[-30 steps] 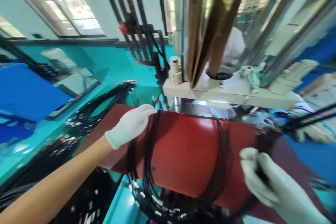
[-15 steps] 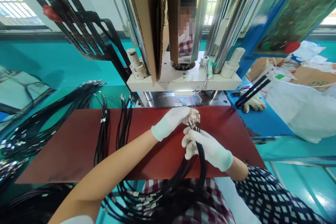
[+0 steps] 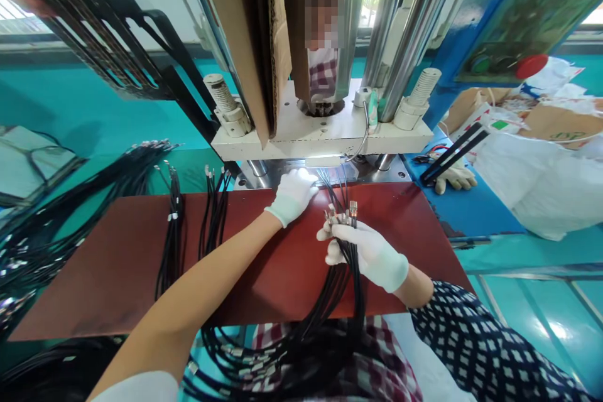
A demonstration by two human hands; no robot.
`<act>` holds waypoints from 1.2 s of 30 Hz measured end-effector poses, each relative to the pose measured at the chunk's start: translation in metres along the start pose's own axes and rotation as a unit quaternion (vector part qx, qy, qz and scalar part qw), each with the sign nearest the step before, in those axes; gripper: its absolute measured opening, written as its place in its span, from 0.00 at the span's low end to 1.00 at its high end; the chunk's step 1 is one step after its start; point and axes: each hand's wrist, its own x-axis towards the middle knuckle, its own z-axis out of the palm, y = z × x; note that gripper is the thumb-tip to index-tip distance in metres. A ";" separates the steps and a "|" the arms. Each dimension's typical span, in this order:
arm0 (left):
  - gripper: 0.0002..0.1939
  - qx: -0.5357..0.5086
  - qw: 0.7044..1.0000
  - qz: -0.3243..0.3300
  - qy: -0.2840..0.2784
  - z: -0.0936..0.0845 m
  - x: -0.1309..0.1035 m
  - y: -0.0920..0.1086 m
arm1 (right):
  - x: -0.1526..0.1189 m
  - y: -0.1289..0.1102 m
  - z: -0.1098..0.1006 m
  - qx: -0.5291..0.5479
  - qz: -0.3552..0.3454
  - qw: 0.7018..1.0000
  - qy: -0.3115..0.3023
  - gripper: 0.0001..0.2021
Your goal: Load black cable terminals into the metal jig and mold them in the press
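My right hand (image 3: pixel 367 248), in a white glove, is closed round a bundle of black cables (image 3: pixel 355 282) with metal connectors at their tops. The cables hang down over the board's front edge onto my lap. My left hand (image 3: pixel 294 193), also gloved, reaches to the back edge of the red-brown board (image 3: pixel 268 264), beside the metal plate of the press (image 3: pixel 282 174). Its fingers are bent and close together, and what they touch or hold is hidden. Thin wires run from the press toward the connectors.
Two cable bundles (image 3: pixel 173 226) (image 3: pixel 214 217) lie on the board's left part. More black cables (image 3: pixel 117 182) are at the far left. The white press block (image 3: pixel 325 132) stands ahead. Behind right are a used glove (image 3: pixel 455 177), a red button (image 3: pixel 532 66) and white bags (image 3: pixel 541 182).
My left hand has moved left and back, away from the connectors. My right hand still holds the bundle, whose connectors are now more spread. The view has shifted slightly.
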 end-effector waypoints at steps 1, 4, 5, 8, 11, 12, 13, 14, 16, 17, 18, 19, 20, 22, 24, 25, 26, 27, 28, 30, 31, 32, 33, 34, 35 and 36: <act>0.15 0.005 1.000 -0.001 -0.005 -0.001 -0.001 0.001 | 0.000 -0.001 -0.003 0.018 0.024 0.999 -0.014 0.14; 0.13 0.030 0.999 -0.025 -0.018 -0.004 -0.025 -0.002 | -0.002 -0.002 -0.013 0.042 0.057 0.994 -0.079 0.13; 0.13 0.042 0.998 -0.046 -0.027 -0.006 -0.038 -0.006 | -0.003 -0.002 -0.016 0.040 0.060 0.993 -0.099 0.15; 0.11 0.012 0.989 -0.134 -0.067 -0.016 -0.083 -0.020 | -0.010 0.000 -0.016 0.003 0.056 0.994 -0.097 0.18; 0.13 -0.222 0.957 -0.179 -0.059 -0.034 -0.115 -0.027 | -0.016 -0.002 -0.007 -0.125 0.028 0.991 -0.037 0.15; 0.16 -0.335 0.924 -0.177 -0.055 -0.039 -0.119 -0.025 | -0.017 -0.002 -0.003 -0.179 0.010 0.984 -0.021 0.14; 0.20 -0.449 0.875 -0.169 -0.060 -0.043 -0.120 -0.021 | -0.017 -0.003 0.001 -0.224 -0.002 0.974 -0.014 0.14; 0.23 -0.553 0.814 -0.161 -0.077 -0.046 -0.118 -0.015 | -0.017 -0.003 0.004 -0.258 -0.005 0.966 -0.012 0.14; 0.27 -0.705 0.679 -0.146 -0.145 -0.045 -0.106 -0.001 | -0.016 -0.002 0.011 -0.286 0.008 0.958 -0.019 0.14; 0.26 -0.750 0.623 -0.129 -0.179 -0.042 -0.099 0.006 | -0.016 -0.002 0.013 -0.292 0.017 0.956 -0.021 0.14; 0.26 -0.779 0.584 -0.109 -0.201 -0.039 -0.092 0.013 | -0.016 -0.002 0.016 -0.299 0.017 0.954 -0.019 0.14; 0.25 -0.795 0.561 -0.089 -0.212 -0.035 -0.086 0.020 | -0.016 -0.001 0.017 -0.306 0.010 0.952 -0.011 0.14; 0.25 -0.802 0.553 -0.073 -0.213 -0.033 -0.082 0.026 | -0.016 0.000 0.019 -0.313 0.001 0.950 0.001 0.15; 0.26 -0.803 0.560 -0.061 -0.194 -0.029 -0.078 0.036 | -0.016 0.003 0.021 -0.318 -0.008 0.948 0.024 0.15; 0.25 -0.802 0.567 -0.082 -0.171 -0.028 -0.080 0.042 | -0.014 0.006 0.022 -0.316 -0.008 0.948 0.030 0.12; 0.25 -0.802 0.567 -0.097 -0.162 -0.028 -0.081 0.043 | -0.014 0.009 0.022 -0.320 -0.009 0.947 0.028 0.12; 0.25 -0.800 0.569 -0.111 -0.153 -0.028 -0.083 0.044 | -0.013 0.011 0.022 -0.328 -0.010 0.944 0.025 0.12; 0.24 -0.797 0.573 -0.126 -0.144 -0.028 -0.084 0.045 | -0.012 0.014 0.022 -0.335 -0.010 0.942 0.023 0.12; 0.24 -0.792 0.578 -0.138 -0.138 -0.027 -0.085 0.046 | -0.011 0.016 0.022 -0.339 -0.010 0.940 0.025 0.13; 0.24 -0.785 0.589 -0.146 -0.123 -0.027 -0.085 0.046 | -0.010 0.019 0.023 -0.339 -0.010 0.940 0.038 0.13; 0.23 -0.782 0.595 -0.147 -0.115 -0.026 -0.086 0.046 | -0.010 0.020 0.024 -0.335 -0.009 0.941 0.046 0.13; 0.23 -0.779 0.600 -0.146 -0.108 -0.026 -0.086 0.046 | -0.010 0.021 0.025 -0.332 -0.007 0.942 0.052 0.14; 0.23 -0.775 0.607 -0.145 -0.103 -0.026 -0.086 0.046 | -0.010 0.022 0.025 -0.329 -0.005 0.943 0.056 0.14; 0.23 -0.770 0.614 -0.144 -0.098 -0.027 -0.087 0.047 | -0.011 0.023 0.026 -0.327 -0.002 0.943 0.058 0.15; 0.23 -0.763 0.624 -0.144 -0.092 -0.028 -0.087 0.048 | -0.011 0.024 0.027 -0.326 0.001 0.944 0.059 0.15; 0.23 -0.755 0.634 -0.144 -0.086 -0.029 -0.088 0.050 | -0.011 0.025 0.027 -0.325 0.003 0.944 0.061 0.15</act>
